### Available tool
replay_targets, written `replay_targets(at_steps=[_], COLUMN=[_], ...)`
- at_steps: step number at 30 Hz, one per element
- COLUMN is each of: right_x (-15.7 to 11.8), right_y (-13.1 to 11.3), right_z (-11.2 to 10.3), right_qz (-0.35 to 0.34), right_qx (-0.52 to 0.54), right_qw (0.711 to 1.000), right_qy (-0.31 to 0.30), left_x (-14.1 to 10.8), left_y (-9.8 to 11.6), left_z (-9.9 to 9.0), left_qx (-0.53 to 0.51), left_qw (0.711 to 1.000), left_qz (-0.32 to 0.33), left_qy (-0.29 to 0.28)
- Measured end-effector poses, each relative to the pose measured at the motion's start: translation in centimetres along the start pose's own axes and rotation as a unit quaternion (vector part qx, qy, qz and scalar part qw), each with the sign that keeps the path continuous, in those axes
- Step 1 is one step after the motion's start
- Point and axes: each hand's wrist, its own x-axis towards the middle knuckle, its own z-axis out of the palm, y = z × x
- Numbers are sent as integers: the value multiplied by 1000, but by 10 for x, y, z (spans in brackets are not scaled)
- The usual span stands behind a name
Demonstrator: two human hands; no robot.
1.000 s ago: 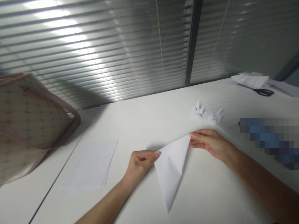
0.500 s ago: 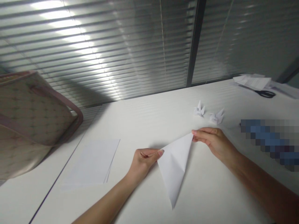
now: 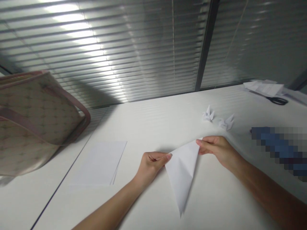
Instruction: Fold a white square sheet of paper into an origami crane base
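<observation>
Between my hands is a white sheet of paper (image 3: 183, 171) folded into a triangle, its long point hanging toward me. Two layers part slightly at that lower tip. My left hand (image 3: 152, 166) pinches the upper left corner between thumb and fingers. At the upper right corner, my right hand (image 3: 214, 147) grips the paper, thumb on the near face. Beyond my right hand, two small folded paper cranes, one on the left (image 3: 208, 114) and one on the right (image 3: 226, 122), rest on the white table (image 3: 153, 124).
A stack of white paper (image 3: 99, 163) lies left of my hands. Farther left stands a patterned bag (image 3: 35, 121) with pink handles. Black-handled scissors (image 3: 278, 101) and papers (image 3: 262, 88) are at the far right, near a blurred-out blue item (image 3: 278, 145). Blinds (image 3: 144, 48) rise behind the table.
My right thumb and fingers have shifted inward a little over the upper right corner. The lower tip now shows two separated layers. The whole view has moved slightly.
</observation>
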Motion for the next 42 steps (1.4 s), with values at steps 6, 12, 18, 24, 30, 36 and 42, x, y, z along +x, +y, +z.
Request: replay_targets(at_steps=[6, 12, 18, 24, 30, 36, 42], right_x=[2, 5, 4, 3, 0, 0, 2], right_y=[-1, -2, 2, 2, 4, 4, 8], right_z=[-4, -6, -5, 0, 4, 3, 2], right_qz=[-10, 1, -23, -3, 22, 11, 14], right_qx=[-18, -10, 3, 4, -13, -32, -45], right_qw=[1000, 1000, 999, 1000, 1000, 999, 999], right_qy=[9, -5, 28, -5, -12, 21, 18], left_x=[1, 2, 1, 0, 1, 1, 3], left_y=[-2, -3, -5, -7, -5, -6, -9], left_z=[-1, 0, 1, 2, 2, 2, 1], left_qx=[-9, -7, -6, -5, 1, 11, 12], left_qw=[1000, 1000, 1000, 1000, 1000, 1000, 1000], left_qz=[-5, -10, -9, 2, 6, -2, -5], left_qy=[-9, 2, 8, 16, 15, -2, 1])
